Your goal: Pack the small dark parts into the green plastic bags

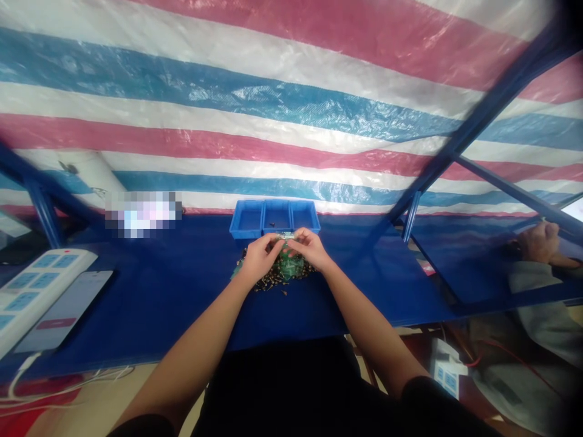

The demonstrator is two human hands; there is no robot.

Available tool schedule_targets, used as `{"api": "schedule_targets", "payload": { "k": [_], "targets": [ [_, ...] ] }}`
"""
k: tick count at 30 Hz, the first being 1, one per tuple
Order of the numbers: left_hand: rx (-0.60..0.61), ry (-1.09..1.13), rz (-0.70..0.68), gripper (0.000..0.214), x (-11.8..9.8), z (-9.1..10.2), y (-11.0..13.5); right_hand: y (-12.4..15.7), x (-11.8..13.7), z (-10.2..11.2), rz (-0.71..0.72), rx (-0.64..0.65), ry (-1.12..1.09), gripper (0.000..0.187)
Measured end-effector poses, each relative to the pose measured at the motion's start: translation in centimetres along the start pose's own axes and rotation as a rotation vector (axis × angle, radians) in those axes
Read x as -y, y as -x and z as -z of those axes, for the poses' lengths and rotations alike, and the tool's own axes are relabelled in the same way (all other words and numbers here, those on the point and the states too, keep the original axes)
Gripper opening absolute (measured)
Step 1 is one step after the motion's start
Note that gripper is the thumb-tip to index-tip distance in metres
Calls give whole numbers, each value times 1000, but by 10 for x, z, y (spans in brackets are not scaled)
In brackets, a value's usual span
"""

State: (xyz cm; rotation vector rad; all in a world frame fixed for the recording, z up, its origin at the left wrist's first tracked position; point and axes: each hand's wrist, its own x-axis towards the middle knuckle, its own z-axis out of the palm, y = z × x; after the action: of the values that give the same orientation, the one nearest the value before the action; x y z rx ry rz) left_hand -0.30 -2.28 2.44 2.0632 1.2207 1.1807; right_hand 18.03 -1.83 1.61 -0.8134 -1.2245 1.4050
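Observation:
Both of my hands meet over the middle of the blue table. Between their fingertips is a small pale-green circuit board (286, 235), its details too small to make out. My left hand (263, 257) pinches its left side, while my right hand (310, 247) grips the right. Directly beneath lies a heap of small brass-and-black parts (272, 281), which look like screws or connectors. Green boards (292, 267) lie among them, partly covered by my hands. Just behind my fingers stands a blue three-compartment tray (246, 233), with a small dark piece in its middle compartment.
A white power strip (54, 267) and a plugged-in phone (68, 309) lie at the left. Blue metal frame bars (449, 152) rise on the right, and striped plastic sheeting (273, 103) hangs behind. Beyond the bars, another person's hand (540, 241) is at the far right.

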Motion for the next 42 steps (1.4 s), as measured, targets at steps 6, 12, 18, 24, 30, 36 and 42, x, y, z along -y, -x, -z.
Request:
{"api": "schedule_targets", "payload": {
  "k": [6, 12, 18, 24, 30, 36, 42],
  "targets": [
    [-38, 153, 98, 31, 1, 1, -1, 0, 5, 3, 2, -89, 206, 40],
    [4, 230, 127, 32, 2, 5, -4, 3, 9, 1, 31, -178, 311, 39],
    [-72, 224, 152, 30, 7, 5, -5, 0, 3, 4, 130, -210, 359, 35],
    [-85, 282, 158, 29, 5, 5, -4, 0, 2, 3, 68, -224, 283, 44],
    [-91, 356, 119, 31, -1, 7, -3, 2, 3, 1, 145, -217, 272, 35],
    [-173, 273, 118, 27, 3, 1, -4, 2, -4, 1, 203, -195, 305, 28],
    [-107, 313, 128, 47, 6, 3, -4, 1, -4, 2, 182, -184, 282, 35]
  ]
}}
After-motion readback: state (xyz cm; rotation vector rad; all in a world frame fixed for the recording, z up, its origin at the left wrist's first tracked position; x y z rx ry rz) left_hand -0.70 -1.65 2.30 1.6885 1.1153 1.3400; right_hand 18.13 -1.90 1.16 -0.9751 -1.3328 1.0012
